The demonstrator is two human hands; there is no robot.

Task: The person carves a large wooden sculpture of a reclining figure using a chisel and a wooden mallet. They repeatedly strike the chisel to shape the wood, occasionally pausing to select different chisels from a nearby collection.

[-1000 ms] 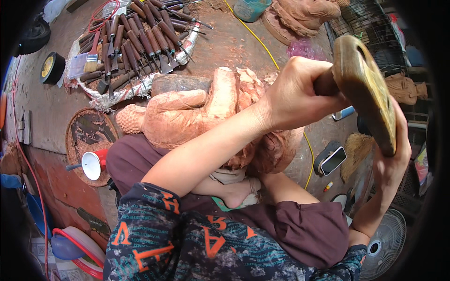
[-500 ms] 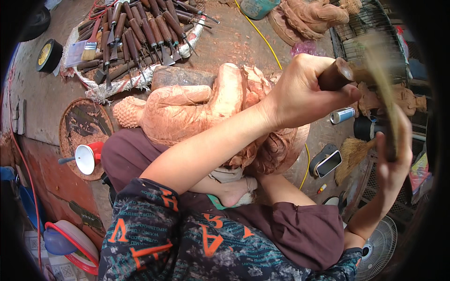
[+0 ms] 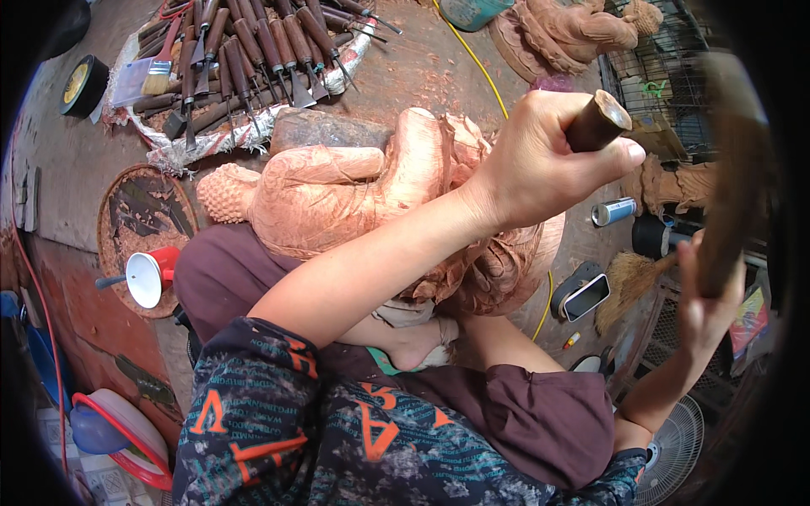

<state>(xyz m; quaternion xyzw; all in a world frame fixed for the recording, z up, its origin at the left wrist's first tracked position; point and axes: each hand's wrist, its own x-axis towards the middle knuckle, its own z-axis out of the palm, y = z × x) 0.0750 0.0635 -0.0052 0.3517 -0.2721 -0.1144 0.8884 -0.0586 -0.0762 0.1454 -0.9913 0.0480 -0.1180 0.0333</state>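
Note:
Across my lap lies a carved wooden figure (image 3: pixel 316 198) on its side, its head with a knobbly hair pattern toward the left. My left hand (image 3: pixel 540 156) is closed round the dark wooden handle of a chisel (image 3: pixel 597 125), above the figure's right part. The chisel's blade is hidden behind that hand. At the right, my right hand (image 3: pixel 711 308) grips a long wooden mallet (image 3: pixel 732 177), raised and smeared by motion, apart from the chisel's butt. A dark block (image 3: pixel 329 133) rests against the figure's far side.
Many wooden-handled chisels (image 3: pixel 261 51) and a paintbrush (image 3: pixel 160 72) lie on a tray at the far left. A red mug (image 3: pixel 160 274) stands on a round basket (image 3: pixel 114 287). Toward the right are a can (image 3: pixel 614 211), a phone (image 3: pixel 585 297), a hand broom (image 3: pixel 626 287) and other carvings (image 3: pixel 557 38).
The mallet has swung to the right, away from the chisel's butt. My left hand keeps its grip on the chisel. The whole view has shifted slightly.

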